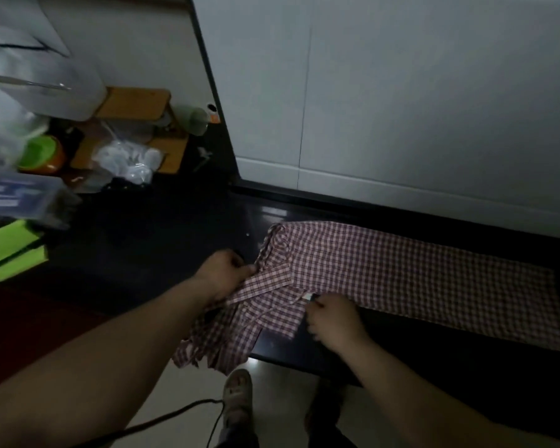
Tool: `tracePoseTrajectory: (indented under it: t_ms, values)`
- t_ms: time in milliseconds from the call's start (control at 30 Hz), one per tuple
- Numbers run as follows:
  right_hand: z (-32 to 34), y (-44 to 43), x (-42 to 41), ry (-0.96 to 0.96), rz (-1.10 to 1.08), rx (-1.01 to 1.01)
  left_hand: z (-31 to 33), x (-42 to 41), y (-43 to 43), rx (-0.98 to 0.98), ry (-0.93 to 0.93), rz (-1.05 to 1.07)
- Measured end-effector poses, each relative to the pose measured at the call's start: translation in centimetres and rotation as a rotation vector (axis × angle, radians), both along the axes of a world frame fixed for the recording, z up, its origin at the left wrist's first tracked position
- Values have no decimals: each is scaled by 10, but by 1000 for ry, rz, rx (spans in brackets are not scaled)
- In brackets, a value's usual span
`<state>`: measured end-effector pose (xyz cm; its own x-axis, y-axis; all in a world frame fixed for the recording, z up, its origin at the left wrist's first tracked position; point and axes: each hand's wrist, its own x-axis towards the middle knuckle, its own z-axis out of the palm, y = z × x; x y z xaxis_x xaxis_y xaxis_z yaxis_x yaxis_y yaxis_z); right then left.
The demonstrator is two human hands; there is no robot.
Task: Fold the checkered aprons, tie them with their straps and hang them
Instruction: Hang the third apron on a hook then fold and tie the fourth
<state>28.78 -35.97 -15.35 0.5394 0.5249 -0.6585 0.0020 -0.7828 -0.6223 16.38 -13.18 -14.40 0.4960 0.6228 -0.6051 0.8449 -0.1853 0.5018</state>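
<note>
A red-and-white checkered apron (401,270) lies spread along a dark counter (181,240), its left end bunched and hanging over the front edge. My left hand (223,273) is closed on the bunched cloth at the apron's left end. My right hand (332,318) pinches the apron's near edge beside a small white label (307,297). The straps cannot be told apart from the gathered folds.
A white wall panel (401,92) rises behind the counter. At the left stand a wooden rack (136,105), plastic bags (126,160), a green-and-orange bowl (39,153), a pale cup (193,119) and green sponges (13,250). A cable (175,415) crosses the floor by my sandalled foot (238,396).
</note>
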Motion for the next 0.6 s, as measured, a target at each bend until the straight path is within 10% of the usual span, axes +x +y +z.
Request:
tracePoseTrajectory:
  t_ms: [233, 367, 600]
  values:
    - [8, 59, -65, 558, -576, 283, 2, 20, -1, -406, -46, -27]
    - [4, 63, -66, 553, -633, 248, 7, 23, 1, -724, -49, 77]
    - [6, 47, -39, 671, -930, 512, 40, 32, 36, -226, -268, -316]
